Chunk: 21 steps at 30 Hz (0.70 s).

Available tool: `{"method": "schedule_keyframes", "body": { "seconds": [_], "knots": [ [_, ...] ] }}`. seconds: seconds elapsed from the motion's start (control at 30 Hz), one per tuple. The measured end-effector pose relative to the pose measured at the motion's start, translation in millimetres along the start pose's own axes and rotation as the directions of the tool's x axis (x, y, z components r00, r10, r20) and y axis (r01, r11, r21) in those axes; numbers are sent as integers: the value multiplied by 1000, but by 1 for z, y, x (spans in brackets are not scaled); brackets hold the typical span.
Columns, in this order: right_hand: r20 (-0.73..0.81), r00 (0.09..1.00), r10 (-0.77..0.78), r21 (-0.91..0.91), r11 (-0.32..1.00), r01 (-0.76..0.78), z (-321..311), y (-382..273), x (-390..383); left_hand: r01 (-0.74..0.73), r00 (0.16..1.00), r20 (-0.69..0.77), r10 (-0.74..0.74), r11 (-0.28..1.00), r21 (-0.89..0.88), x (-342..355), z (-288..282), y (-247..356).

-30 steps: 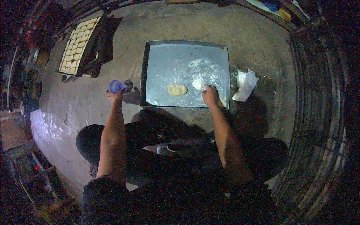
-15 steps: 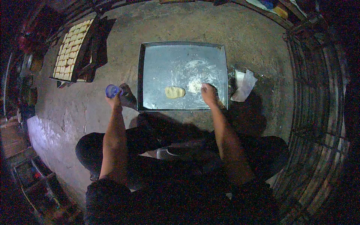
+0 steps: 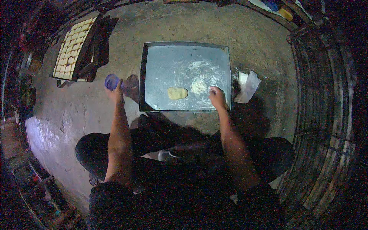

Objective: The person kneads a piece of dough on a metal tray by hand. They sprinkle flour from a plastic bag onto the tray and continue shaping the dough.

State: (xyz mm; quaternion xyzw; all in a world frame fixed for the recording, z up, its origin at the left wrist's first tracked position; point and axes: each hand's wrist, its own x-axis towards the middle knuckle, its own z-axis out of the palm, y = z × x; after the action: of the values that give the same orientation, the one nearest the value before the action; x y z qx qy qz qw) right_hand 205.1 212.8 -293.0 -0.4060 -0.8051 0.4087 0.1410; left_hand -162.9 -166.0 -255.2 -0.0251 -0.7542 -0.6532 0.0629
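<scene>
My left hand [image 3: 116,89] grips a translucent blue-purple cup [image 3: 111,82] over the concrete floor, left of a square metal tray [image 3: 161,61]. A pale, flattened oval lump of dough [image 3: 177,92] lies in the tray's lower middle. To its right is a small heap of white flour [image 3: 198,86] with smears around it. My right hand [image 3: 215,94] is closed with curled fingers just right of the heap; whether anything is between them, I cannot make out. Outside the tray's right side lies a crumpled white bag [image 3: 249,86].
A tilted tray of many pale pieces [image 3: 73,50] rests on a dark stand at the upper left. Slatted bars [image 3: 318,126] run along the right, and dark shelving [image 3: 34,184] stands at the lower left. My legs are crossed in front of the tray.
My left hand with the cup has moved slightly up and left in the last half second. My right hand has shifted a little to the right, away from the flour heap.
</scene>
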Motion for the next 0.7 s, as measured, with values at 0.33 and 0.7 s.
{"method": "schedule_keyframes", "body": {
  "seconds": [0.33,0.7],
  "knots": [
    [-1,991,-137,-35,990,136,16,25,1,-185,874,443,198,980,-73,-56,95,160],
    [215,964,-157,-7,987,162,71,-92,-49,-251,722,669,176,968,16,-114,147,177]
  ]
}}
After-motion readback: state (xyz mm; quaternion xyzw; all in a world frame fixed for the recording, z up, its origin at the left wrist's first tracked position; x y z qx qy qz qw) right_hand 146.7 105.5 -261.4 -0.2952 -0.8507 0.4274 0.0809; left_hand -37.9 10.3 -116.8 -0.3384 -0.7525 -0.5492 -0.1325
